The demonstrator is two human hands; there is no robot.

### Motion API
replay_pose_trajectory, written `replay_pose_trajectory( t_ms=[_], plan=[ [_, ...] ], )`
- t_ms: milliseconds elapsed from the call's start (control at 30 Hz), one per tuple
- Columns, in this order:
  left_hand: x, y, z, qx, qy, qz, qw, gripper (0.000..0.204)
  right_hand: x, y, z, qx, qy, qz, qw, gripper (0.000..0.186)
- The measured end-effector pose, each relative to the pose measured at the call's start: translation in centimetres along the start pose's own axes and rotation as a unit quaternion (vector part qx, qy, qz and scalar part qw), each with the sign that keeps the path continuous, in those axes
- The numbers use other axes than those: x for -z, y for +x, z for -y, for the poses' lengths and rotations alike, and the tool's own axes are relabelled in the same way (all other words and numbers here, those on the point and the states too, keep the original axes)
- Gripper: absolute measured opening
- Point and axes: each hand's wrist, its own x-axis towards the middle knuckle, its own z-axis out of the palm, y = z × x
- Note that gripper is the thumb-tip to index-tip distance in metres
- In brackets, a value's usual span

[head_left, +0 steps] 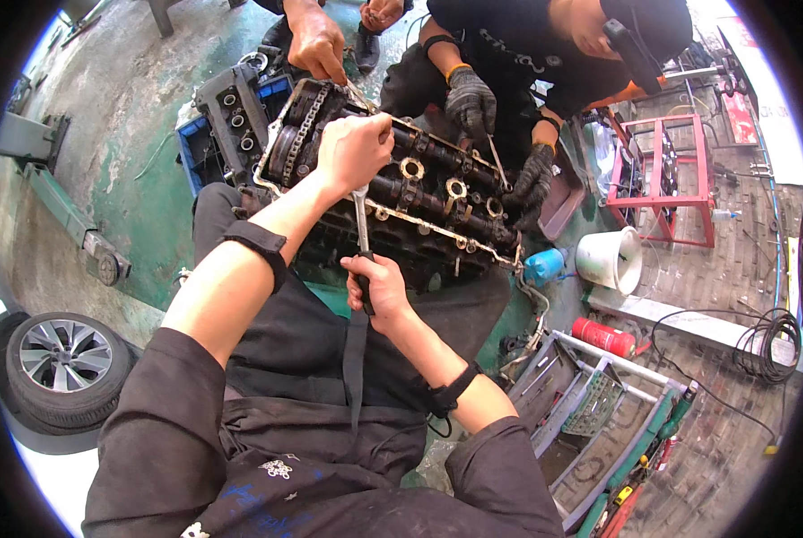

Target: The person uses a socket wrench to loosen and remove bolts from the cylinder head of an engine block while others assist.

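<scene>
My right hand [375,289] grips the black handle of a long metal wrench [361,224]. My left hand [352,152] is curled around the wrench's upper end, over a dark, oily engine cylinder head [437,202] with camshafts, a timing chain [303,134] and a pale gasket edge. What lies under my left fingers is hidden. A co-worker's gloved hand [471,100] holds a thin metal tool [498,161]; their other gloved hand [532,179] rests at the engine's right end. Another person's bare hand [316,45] reaches to the far left end of the engine.
A valve cover [226,117] sits in a blue crate [191,152]. A wheel [68,359] lies at left. At right are a red stand [702,197], white bucket [628,260], blue bottle [545,267], red extinguisher [603,334], tool cart [680,394] and coiled hose [765,350].
</scene>
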Motion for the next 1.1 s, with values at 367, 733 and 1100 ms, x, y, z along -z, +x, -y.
replay_pose_trajectory(
  t_ms=[367,733,1100],
  plan=[
    [0.1,0.7,-0.3,-0.046,0.089,0.075,0.992,0.016,-6.9,1.1,-3.2,0.069,0.166,-0.042,0.983,0.021],
    [-0.8,-0.6,0.0,0.179,0.034,0.004,0.983,0.019,7.0,0.9,7.4,-0.034,-0.245,0.077,0.966,0.024],
    [-0.3,0.2,-0.3,0.153,-0.016,0.049,0.987,0.015,2.2,-0.3,3.8,-0.086,-0.059,0.076,0.992,0.027]
  ],
)
